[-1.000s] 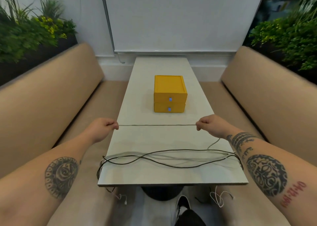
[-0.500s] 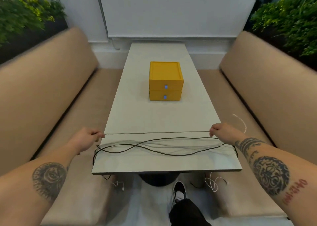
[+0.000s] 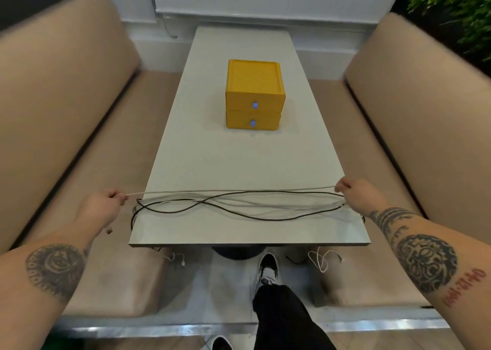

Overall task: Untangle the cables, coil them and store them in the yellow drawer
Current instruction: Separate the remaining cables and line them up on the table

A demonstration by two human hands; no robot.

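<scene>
A white cable (image 3: pixel 233 190) is stretched taut across the near end of the table. My left hand (image 3: pixel 102 206) pinches one end off the table's left side, my right hand (image 3: pixel 357 194) pinches the other end at the right side. Just in front of it lie a black cable (image 3: pixel 239 211) and pale grey cable strands (image 3: pixel 252 203), looped over each other. Their ends hang off both table sides below the near edge. The yellow drawer unit (image 3: pixel 253 98) stands in the table's middle, both drawers closed, each with a small blue pull.
The long white table (image 3: pixel 239 158) runs between two beige benches (image 3: pixel 61 115) (image 3: pixel 425 105). Loose white cable ends (image 3: pixel 321 260) dangle under the near edge. My leg and shoe (image 3: pixel 268 270) are below the table. Plants stand at the far right.
Both hands have drawn the taut white cable back toward the near edge and spread wider apart, so it now lies against the cable pile. The camera has tilted down.
</scene>
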